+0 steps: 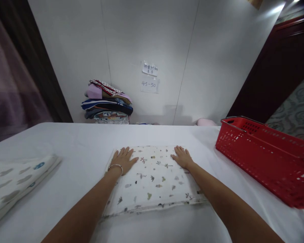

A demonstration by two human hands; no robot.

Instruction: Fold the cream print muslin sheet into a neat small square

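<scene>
Fingers of the left hand (124, 160) are spread and laid flat, palm down, gripping nothing. Those of the right hand (182, 157) are likewise fanned and flat, with nothing pinched. Both rest on the folded patterned cloth (152, 182), one near each far corner; the placement appears suited to pressing the fabric level and keeping its corners from lifting. A bracelet (121, 168) circles the left wrist.

The cloth lies centrally on the white-covered table (73, 145), squarely before the person, which puts both sides within equal reach. Its near edge shows layers, not perfectly aligned.

To the left, well apart, lies a second folded cloth (17, 179) with grey and blue motifs, presumably set aside to leave working room. To the right stands a red basket (258, 158), clear of the forearm but seemingly within reach; I cannot see its contents.

Beyond the far table edge, a stack of folded fabrics (106, 101) rises against the wall (154, 33); its support is hidden. Paper notes (150, 77) hang above, at readable height.
</scene>
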